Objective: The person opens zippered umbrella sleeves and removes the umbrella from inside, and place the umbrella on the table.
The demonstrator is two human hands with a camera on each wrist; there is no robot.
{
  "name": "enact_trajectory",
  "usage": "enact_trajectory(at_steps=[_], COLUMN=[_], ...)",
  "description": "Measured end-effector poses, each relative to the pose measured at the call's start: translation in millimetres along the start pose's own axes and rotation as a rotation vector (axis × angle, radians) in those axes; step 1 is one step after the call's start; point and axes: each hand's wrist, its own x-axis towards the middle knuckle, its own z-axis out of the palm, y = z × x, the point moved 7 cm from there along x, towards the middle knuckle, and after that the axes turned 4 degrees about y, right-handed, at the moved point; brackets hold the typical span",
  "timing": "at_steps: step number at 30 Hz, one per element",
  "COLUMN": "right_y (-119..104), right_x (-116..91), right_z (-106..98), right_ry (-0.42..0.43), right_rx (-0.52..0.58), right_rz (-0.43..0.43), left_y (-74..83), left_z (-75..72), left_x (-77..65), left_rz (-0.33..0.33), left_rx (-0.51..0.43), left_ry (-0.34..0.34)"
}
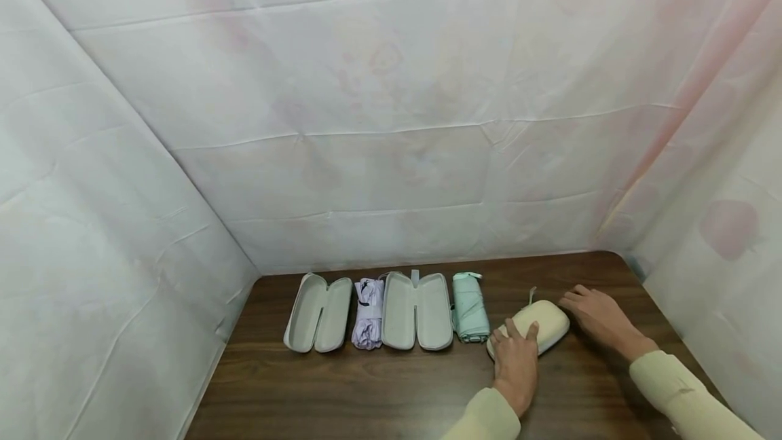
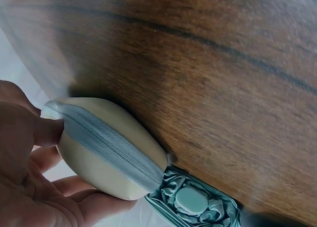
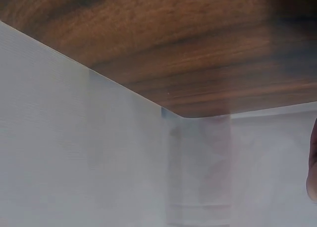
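A cream zip case (image 1: 548, 321) with a grey zipper lies at the right of the table, closed and slanted. My left hand (image 1: 515, 362) grips it from above at its near left part, fingers spread over the lid. In the left wrist view the hand's fingers curl about the case, and the zipper faces that camera. Just past the case's right end, my right hand (image 1: 599, 318) rests low over the table with relaxed fingers and holds nothing visible. A rolled mint-green folding umbrella (image 1: 470, 307) lies left of the case; its handle end (image 2: 192, 200) shows in the left wrist view.
Two unzipped cases with grey insides, one at the middle (image 1: 398, 311) and one at the left (image 1: 334, 314), lie opened flat. Between them is a rolled lilac folding umbrella (image 1: 368, 314). Pale sheeting (image 1: 366, 175) walls the wooden table (image 1: 342, 392) at back and sides.
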Motion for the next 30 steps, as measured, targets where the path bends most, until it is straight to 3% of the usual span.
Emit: enact_trajectory(at_steps=[9,17,30], right_y=[-2.1,-9.7,-28.7], right_x=[-7.9,-18.4,-25.7], right_z=[-2.1,-7.4,-19.0], right_ry=[-0.012,-0.050,0.042], right_rx=[-0.004,-0.001,-0.067], right_rz=[0.059,0.144,0.111], left_y=[-0.7,0.7,-0.7], left_z=[1.7,3.6,1.0], left_x=[0.8,0.7,-1.4], left_rz=[0.013,0.006,-0.009], left_rx=[-0.026,-0.029,-0.054], left_ry=[-0.046,-0.016,0.015])
